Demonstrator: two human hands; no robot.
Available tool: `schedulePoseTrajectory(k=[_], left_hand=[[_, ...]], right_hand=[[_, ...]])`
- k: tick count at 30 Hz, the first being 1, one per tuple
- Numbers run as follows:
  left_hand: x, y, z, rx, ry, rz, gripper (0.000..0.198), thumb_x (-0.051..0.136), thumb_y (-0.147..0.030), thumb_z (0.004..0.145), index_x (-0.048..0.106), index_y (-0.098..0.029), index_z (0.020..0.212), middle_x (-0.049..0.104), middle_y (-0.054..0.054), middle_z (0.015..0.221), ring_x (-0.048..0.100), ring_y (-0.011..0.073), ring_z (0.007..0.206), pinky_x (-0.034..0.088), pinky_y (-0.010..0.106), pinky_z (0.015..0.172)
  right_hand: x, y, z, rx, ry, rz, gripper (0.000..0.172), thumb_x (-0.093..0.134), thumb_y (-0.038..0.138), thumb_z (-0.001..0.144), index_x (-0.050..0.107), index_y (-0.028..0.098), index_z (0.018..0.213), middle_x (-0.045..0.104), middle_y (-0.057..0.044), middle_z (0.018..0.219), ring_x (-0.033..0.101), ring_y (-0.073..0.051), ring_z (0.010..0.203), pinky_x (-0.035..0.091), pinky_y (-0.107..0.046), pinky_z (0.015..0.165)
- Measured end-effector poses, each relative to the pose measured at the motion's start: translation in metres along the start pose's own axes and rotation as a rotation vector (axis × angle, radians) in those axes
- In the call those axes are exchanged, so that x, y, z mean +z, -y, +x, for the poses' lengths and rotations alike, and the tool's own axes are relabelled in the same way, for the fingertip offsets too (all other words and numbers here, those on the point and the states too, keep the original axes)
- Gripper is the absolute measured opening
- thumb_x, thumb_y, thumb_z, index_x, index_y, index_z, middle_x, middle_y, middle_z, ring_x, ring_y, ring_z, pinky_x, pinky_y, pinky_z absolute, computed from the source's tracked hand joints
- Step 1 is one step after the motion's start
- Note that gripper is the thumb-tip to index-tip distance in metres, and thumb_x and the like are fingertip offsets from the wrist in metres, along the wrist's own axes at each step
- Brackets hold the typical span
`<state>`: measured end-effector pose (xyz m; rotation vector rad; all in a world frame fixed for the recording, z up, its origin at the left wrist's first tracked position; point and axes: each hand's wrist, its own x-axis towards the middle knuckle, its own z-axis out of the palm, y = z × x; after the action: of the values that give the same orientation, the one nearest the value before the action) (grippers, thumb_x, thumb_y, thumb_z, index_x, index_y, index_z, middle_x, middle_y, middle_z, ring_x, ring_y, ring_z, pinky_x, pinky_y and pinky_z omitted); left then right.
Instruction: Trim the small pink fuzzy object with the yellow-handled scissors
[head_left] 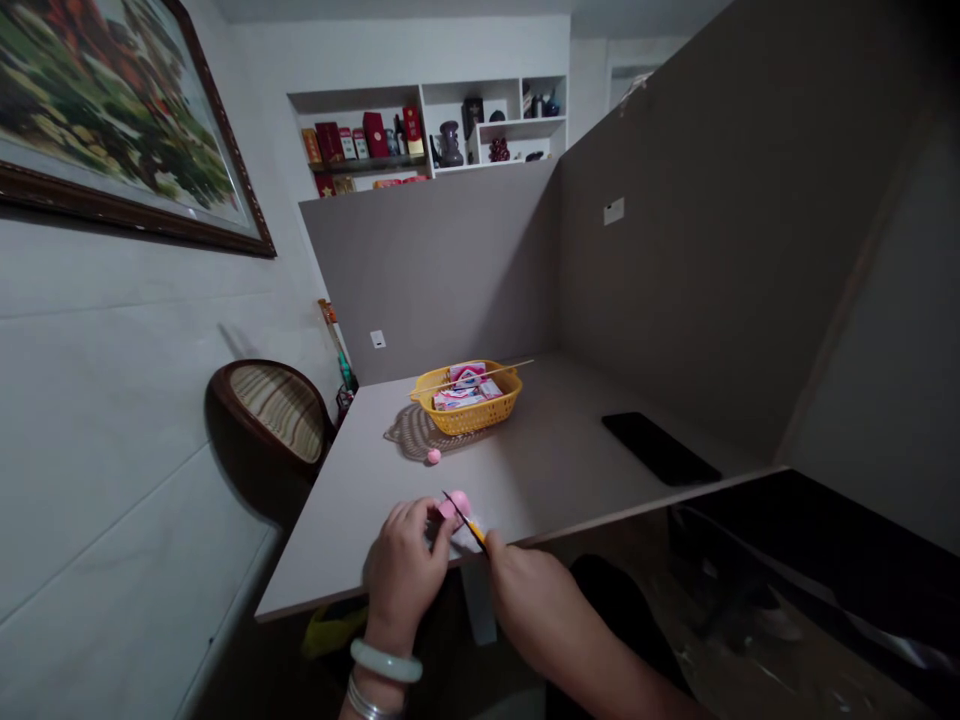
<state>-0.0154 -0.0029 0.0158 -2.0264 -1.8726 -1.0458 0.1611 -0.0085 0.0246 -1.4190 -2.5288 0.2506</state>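
Observation:
Close to the desk's front edge, my left hand (411, 550) pinches a soft-looking pink lump (459, 499), probably modelling clay, between thumb and fingers. My right hand (529, 590) is wrapped round a slim knife-like tool (473, 528) with a dark pointed blade and a yellow and black handle. Its blade lies across the pink lump, beside my left fingertips. Something whitish lies under the lump, partly hidden by my hands. Farther back on the desk is a small pink ball (434, 456), apart from both hands.
A yellow basket (472, 418) holding several printed packets stands behind the ball, with a thin stick (495, 371) across its rim. A flat black object (658, 449) lies at the right of the desk (330, 540). Grey panels (450, 270) enclose the back and right. A chair (274, 420) stands left.

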Motion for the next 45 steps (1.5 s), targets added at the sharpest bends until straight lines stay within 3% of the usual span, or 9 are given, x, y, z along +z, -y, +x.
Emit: schedulePoseTrajectory(k=[3,9,16,23,29,37,45], left_hand=[[0.001,0.001,0.000,-0.004,-0.001,-0.007,0.019,0.052,-0.039,0.094,0.061,-0.022,0.092,0.066,0.005,0.088,0.061,0.0225,0.086,0.049,0.035,0.075],[0.001,-0.001,0.001,-0.002,-0.011,0.011,0.018,0.051,-0.039,0.094,0.061,-0.023,0.092,0.066,0.004,0.088,0.062,0.0224,0.086,0.049,0.034,0.076],[0.000,-0.001,0.000,-0.013,-0.003,0.019,0.018,0.052,-0.039,0.094,0.060,-0.023,0.091,0.066,0.004,0.087,0.061,0.0226,0.086,0.049,0.034,0.076],[-0.001,-0.002,-0.001,-0.007,0.003,0.008,0.020,0.051,-0.040,0.094,0.061,-0.023,0.091,0.066,0.005,0.088,0.062,0.0221,0.086,0.049,0.033,0.075],[0.000,-0.001,0.000,-0.008,-0.009,0.021,0.019,0.053,-0.039,0.093,0.062,-0.023,0.091,0.067,0.004,0.086,0.062,0.0221,0.084,0.049,0.033,0.074],[-0.002,-0.003,0.000,0.004,-0.015,0.007,0.020,0.051,-0.039,0.094,0.062,-0.022,0.091,0.066,0.005,0.087,0.062,0.0213,0.085,0.050,0.033,0.074],[-0.001,0.000,-0.001,-0.018,0.012,-0.014,0.019,0.052,-0.040,0.094,0.060,-0.023,0.092,0.065,0.004,0.087,0.061,0.0218,0.086,0.049,0.034,0.075]], right_hand=[[-0.005,0.005,0.008,0.016,0.028,0.007,0.024,0.039,0.002,0.089,0.054,0.016,0.103,0.073,-0.009,0.084,0.072,-0.023,0.076,0.034,-0.027,0.053],[0.008,-0.001,-0.013,0.051,0.081,0.023,0.029,0.038,0.000,0.088,0.055,0.017,0.106,0.073,-0.008,0.087,0.072,-0.024,0.077,0.034,-0.028,0.053],[-0.012,0.007,0.004,0.032,0.058,0.004,0.024,0.040,0.003,0.089,0.054,0.016,0.104,0.073,-0.009,0.084,0.072,-0.023,0.077,0.034,-0.026,0.054],[0.000,0.000,-0.017,0.063,0.093,0.015,0.027,0.039,0.002,0.090,0.055,0.018,0.105,0.073,-0.007,0.086,0.072,-0.022,0.075,0.034,-0.025,0.052],[-0.012,0.008,0.004,0.042,0.021,-0.005,0.023,0.040,0.002,0.088,0.053,0.017,0.100,0.072,-0.010,0.083,0.072,-0.020,0.074,0.036,-0.024,0.055],[0.003,0.000,-0.017,0.053,0.072,-0.003,0.030,0.038,-0.002,0.087,0.054,0.018,0.103,0.073,-0.007,0.084,0.072,-0.022,0.074,0.035,-0.026,0.052],[-0.003,0.004,0.004,0.023,0.029,0.001,0.026,0.039,0.001,0.088,0.053,0.016,0.102,0.073,-0.009,0.084,0.072,-0.022,0.075,0.037,-0.026,0.054]])
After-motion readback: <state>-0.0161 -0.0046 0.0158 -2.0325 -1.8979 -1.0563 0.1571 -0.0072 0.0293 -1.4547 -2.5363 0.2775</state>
